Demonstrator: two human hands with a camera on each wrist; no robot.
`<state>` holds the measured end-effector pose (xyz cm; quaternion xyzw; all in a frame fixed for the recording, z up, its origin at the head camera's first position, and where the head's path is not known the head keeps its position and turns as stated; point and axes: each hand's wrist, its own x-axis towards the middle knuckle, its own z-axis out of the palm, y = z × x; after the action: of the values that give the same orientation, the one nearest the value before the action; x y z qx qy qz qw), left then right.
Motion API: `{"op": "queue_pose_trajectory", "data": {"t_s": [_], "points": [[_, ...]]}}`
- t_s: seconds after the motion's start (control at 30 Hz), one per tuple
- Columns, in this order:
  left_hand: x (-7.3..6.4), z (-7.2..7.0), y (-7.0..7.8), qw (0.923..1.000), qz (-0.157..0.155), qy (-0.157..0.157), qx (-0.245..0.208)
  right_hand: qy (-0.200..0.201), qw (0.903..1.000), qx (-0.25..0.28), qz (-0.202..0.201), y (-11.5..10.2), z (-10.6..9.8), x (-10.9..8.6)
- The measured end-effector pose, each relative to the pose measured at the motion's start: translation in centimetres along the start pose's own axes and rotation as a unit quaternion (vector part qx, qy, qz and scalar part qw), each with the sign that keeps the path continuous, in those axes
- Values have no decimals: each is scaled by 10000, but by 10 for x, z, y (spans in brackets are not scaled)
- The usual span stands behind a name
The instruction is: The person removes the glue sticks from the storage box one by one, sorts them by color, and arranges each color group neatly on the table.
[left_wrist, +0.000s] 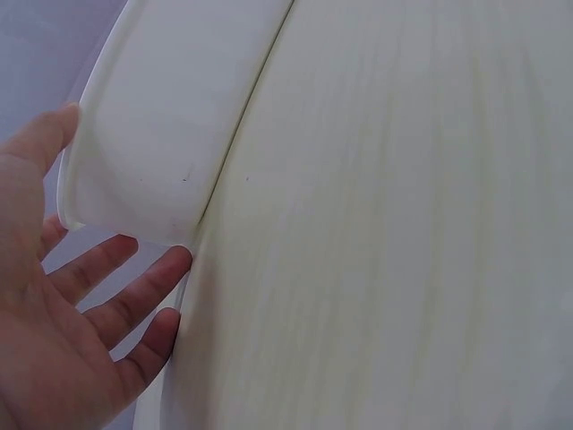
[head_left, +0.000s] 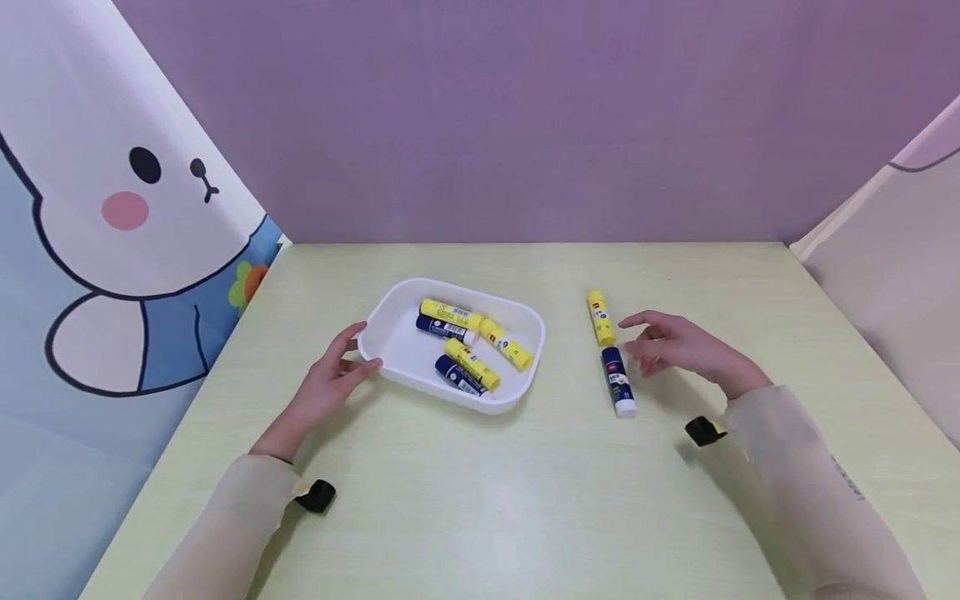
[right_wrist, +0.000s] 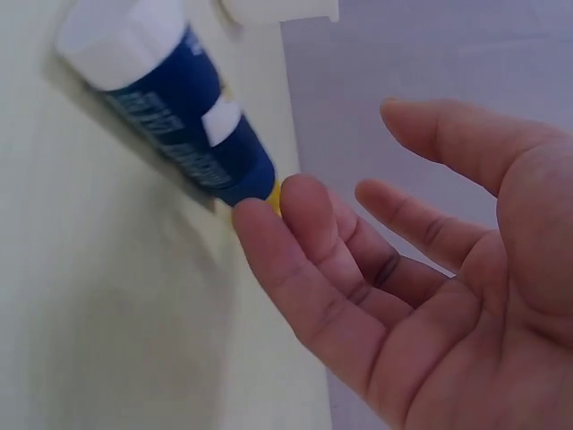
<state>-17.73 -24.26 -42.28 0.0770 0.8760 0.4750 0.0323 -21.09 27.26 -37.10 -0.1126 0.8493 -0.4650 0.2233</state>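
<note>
While the left hand [head_left: 330, 379] holds the left end of a white tray [head_left: 390, 333], its thumb at the near side of the rim and its other fingers spread against the end, the right hand [head_left: 678, 346] hangs over the counter [head_left: 480, 500] with loosely bent fingers and grips nothing. The tray sits left of the middle of the counter, slightly turned. In it lie five glue sticks: a yellow stick [head_left: 450, 314] along the far side with a dark blue stick [head_left: 442, 328] just beside it, another yellow one [head_left: 506, 344] slanting toward the right end, and, nearer the person, a third yellow one [head_left: 472, 364] next to a second dark blue one [head_left: 459, 377].

To the right of the tray, well apart from it, two more lie end to end: a yellow glue stick [head_left: 602, 318] and, nearer the person, a blue glue stick [head_left: 617, 379] whose white end points toward the person. The right fingertips are right by the place where these two meet; whether they touch either one is unclear.

A purple backdrop [head_left: 480, 125] rises behind the counter, and a cartoon-printed cloth [head_left: 172, 250] hangs at the left.
</note>
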Motion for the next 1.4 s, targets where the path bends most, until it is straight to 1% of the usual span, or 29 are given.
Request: {"op": "queue_pose_trajectory", "data": {"t_s": [0.17, 0.37, 0.77, 1.03, 1.3, 1.4], "points": [[0, 0, 0, 10000, 5, -7, 11, 27, 9998, 11, -178, -9, -2, 1], [0, 0, 1, 10000, 55, 13, 15, 101, 9995, -62, -302, -23, -2, 3], [-1, 0, 2, 10000, 11, -8, 28, 121, 9984, -43, -558, -40, 3, 17], [-1, 0, 2, 10000, -59, -27, 25, 127, 9975, -92, -687, -54, 10, 27], [0, -1, 0, 10000, -43, -15, 45, 65, 9956, 40, -929, -67, 21, 34], [0, -1, 0, 10000, -92, -17, 23, 43, 9950, 42, -997, -71, 25, 38]]}}
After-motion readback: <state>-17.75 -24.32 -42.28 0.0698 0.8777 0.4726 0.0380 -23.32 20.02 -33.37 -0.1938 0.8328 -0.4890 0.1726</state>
